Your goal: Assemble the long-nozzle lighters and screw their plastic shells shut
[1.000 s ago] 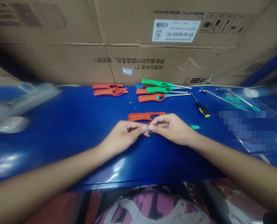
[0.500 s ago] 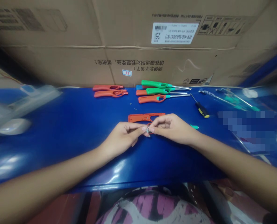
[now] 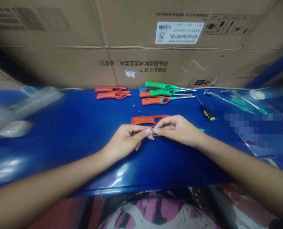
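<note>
- Left hand (image 3: 127,138): fingers pinched on a small whitish part (image 3: 152,131).
- Right hand (image 3: 179,131): fingers narrowed to a pinch on the same part, which sits between both hands.
- Orange lighter shell (image 3: 141,120): on the blue table (image 3: 84,133), just beyond the fingers.

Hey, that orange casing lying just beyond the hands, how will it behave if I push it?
The orange casing looks like moulded plastic, so it's probably stiff, not floppy. With a large opening through it, it may be light for its size. Lying flat on the shiny blue table, it would likely slide rather than roll.
</note>
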Tool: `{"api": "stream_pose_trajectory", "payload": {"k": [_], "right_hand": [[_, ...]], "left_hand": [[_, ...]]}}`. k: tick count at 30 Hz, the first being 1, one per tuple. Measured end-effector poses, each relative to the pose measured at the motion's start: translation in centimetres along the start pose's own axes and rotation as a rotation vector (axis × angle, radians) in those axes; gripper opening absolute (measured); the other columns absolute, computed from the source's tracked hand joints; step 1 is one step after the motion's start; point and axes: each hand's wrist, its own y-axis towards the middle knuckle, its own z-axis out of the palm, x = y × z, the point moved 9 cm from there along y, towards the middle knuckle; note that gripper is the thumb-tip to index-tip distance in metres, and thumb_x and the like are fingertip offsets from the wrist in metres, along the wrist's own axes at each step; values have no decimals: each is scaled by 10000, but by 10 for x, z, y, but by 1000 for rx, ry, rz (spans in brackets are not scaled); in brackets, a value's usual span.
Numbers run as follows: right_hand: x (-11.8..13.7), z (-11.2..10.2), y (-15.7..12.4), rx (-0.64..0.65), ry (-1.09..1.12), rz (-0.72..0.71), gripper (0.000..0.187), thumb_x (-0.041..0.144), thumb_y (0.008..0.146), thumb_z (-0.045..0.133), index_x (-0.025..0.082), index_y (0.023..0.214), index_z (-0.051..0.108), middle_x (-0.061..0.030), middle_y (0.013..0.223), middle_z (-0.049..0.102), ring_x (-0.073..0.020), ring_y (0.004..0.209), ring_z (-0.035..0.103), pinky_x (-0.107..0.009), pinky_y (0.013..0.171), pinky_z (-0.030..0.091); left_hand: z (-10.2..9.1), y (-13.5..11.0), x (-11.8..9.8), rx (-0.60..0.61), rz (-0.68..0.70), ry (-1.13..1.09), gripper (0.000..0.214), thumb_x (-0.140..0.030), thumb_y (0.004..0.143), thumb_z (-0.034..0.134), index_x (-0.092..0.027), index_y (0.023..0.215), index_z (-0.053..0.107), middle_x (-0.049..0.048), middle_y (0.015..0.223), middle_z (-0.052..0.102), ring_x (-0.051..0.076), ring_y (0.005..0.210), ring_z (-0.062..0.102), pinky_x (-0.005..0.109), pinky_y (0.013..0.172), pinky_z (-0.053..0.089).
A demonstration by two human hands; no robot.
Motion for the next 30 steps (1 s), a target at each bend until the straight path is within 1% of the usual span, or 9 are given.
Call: {"api": "stream_pose_trajectory", "payload": {"k": [11, 14, 16, 19, 21, 23, 25, 27, 30], "right_hand": [[-1, 3, -1, -4, 38, 2, 301, 415, 680, 838, 153, 775, 723, -43, 795, 759, -154, 777, 704, -296, 796, 544], [-1, 3, -1, 1, 26, 9, 306, 425, 698, 822, 152, 788, 718, -45, 802, 756, -145, 764, 695, -280, 759, 539], [-1, 1, 0, -14, 11, 7, 302, 423, 708, 813, 156, 805, 712, -40, 807, 751, -138, 749, 686, -272, 731, 533], [0, -1, 1, -26, -39, -29, 279, 409, 742, 782, 156, 833, 710, -42, 840, 746, -143, 765, 679, -285, 740, 533], [1, -1, 2, -16, -69, -50, 257, 393, 766, 758, 155, 851, 712, -48, 870, 745, -150, 788, 681, -299, 765, 536], [0, -1, 2, -10, -75, -48, 239, 378, 777, 747, 158, 862, 710, -51, 888, 743, -155, 803, 683, -306, 775, 539], [-1, -1, 3, -15, -69, -37, 231, 369, 773, 751, 161, 866, 710, -51, 893, 740, -154, 806, 683, -300, 766, 540], [-1, -2, 3, -22, -56, -24, 226, 359, 764, 759, 161, 863, 710, -46, 878, 736, -144, 777, 675, -284, 731, 537], [-3, -3, 3, -29, -34, 16, 216, 337, 760, 761, 154, 858, 703, -26, 809, 715, -103, 664, 631, -240, 621, 499]], "left_hand": [[3, 0, 2, -34, 1, 19, 339, -435, 908, 628, -127, 895, 769, -42, 476, 478, 54, 421, 335, 179, 421, 228], [4, -1, 0, -11, -6, 37, 342, -426, 922, 610, -122, 930, 766, -46, 454, 480, 56, 399, 383, 167, 410, 291], [2, -3, -4, -18, 10, 51, 332, -415, 903, 641, -133, 1041, 748, -35, 502, 563, 65, 398, 437, 169, 407, 360], [-9, -6, -18, -84, 133, 119, 426, -361, 826, 744, -169, 1200, 674, 28, 814, 750, 88, 490, 577, 194, 473, 493], [-14, -9, -29, -110, 236, 238, 381, -328, 811, 759, -171, 1150, 681, 54, 958, 769, 121, 626, 672, 216, 589, 558], [-15, -11, -37, -111, 305, 388, 246, -310, 839, 724, -163, 1035, 711, 53, 936, 770, 148, 723, 706, 230, 674, 568], [-16, -12, -43, -109, 352, 508, 173, -293, 856, 693, -159, 960, 724, 45, 886, 762, 148, 716, 697, 229, 667, 551], [-16, -12, -49, -99, 402, 596, 147, -267, 858, 679, -160, 944, 731, 42, 883, 748, 139, 698, 676, 225, 646, 528], [-16, -12, -55, -71, 476, 699, 136, -247, 878, 664, -167, 946, 750, 53, 955, 724, 140, 771, 663, 228, 681, 506]]}}
